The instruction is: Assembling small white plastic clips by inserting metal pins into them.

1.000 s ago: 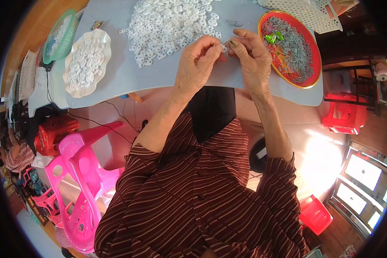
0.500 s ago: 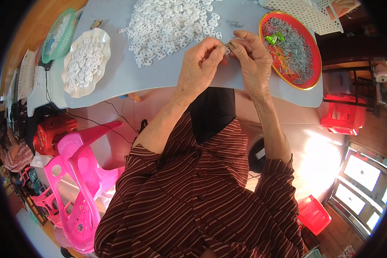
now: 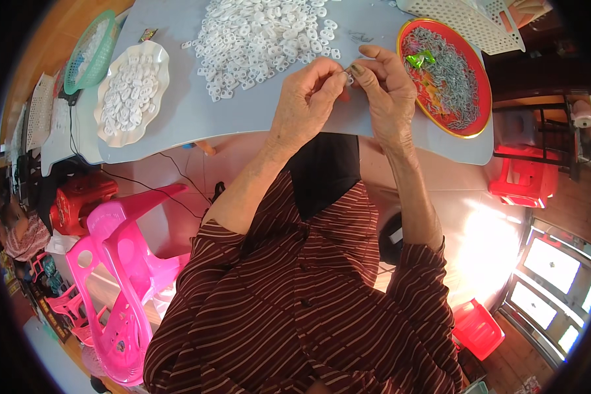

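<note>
Over the front edge of the table, my left hand [image 3: 306, 98] and my right hand [image 3: 389, 98] meet fingertip to fingertip, both pinched. A small white plastic piece [image 3: 350, 80] shows between them, by my right thumb and mostly covered by the fingers. What my left fingertips grip is too small to make out. Beyond my hands lies a big heap of white plastic pieces with holes [image 3: 256, 43]. A red, gold-rimmed tray [image 3: 484, 98] to the right holds many small grey metal pins [image 3: 450, 72] and shiny green and orange wrappers.
On the left, a scalloped white dish [image 3: 161, 65] is filled with white pieces, beside a green basket [image 3: 75, 80]. A white perforated basket [image 3: 469, 26] stands at the far right, near another person's hand [image 3: 528, 10]. A pink chair [image 3: 121, 262] and red stools [image 3: 522, 177] surround the table [image 3: 197, 121].
My fingertips have shifted slightly around the small white piece, which now sits a little lower and closer to my right thumb. Both hands otherwise keep their place.
</note>
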Demonstrator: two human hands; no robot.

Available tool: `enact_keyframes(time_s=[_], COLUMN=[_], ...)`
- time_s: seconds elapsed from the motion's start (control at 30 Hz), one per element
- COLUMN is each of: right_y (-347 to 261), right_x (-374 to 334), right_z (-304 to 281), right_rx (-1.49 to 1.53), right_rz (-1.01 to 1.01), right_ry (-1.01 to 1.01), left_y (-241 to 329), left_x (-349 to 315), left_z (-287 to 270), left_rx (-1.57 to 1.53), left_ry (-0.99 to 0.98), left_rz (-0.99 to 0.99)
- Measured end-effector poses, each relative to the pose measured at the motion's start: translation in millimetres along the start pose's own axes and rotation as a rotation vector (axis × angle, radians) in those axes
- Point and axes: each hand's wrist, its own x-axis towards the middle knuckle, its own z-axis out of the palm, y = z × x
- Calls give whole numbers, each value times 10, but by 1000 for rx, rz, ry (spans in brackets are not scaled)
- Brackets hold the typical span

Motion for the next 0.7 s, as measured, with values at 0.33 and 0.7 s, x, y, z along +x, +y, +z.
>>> enact_keyframes(time_s=[0.33,0.7], right_y=[-18,-51], right_x=[-8,-12], right_z=[9,22], right_rx=[25,34], right_rz=[16,43], right_ry=[7,-22], left_y=[3,-1], left_x=[6,-4], left_z=[7,17], left_rx=[4,12], left_ry=[22,47], left_rz=[54,58])
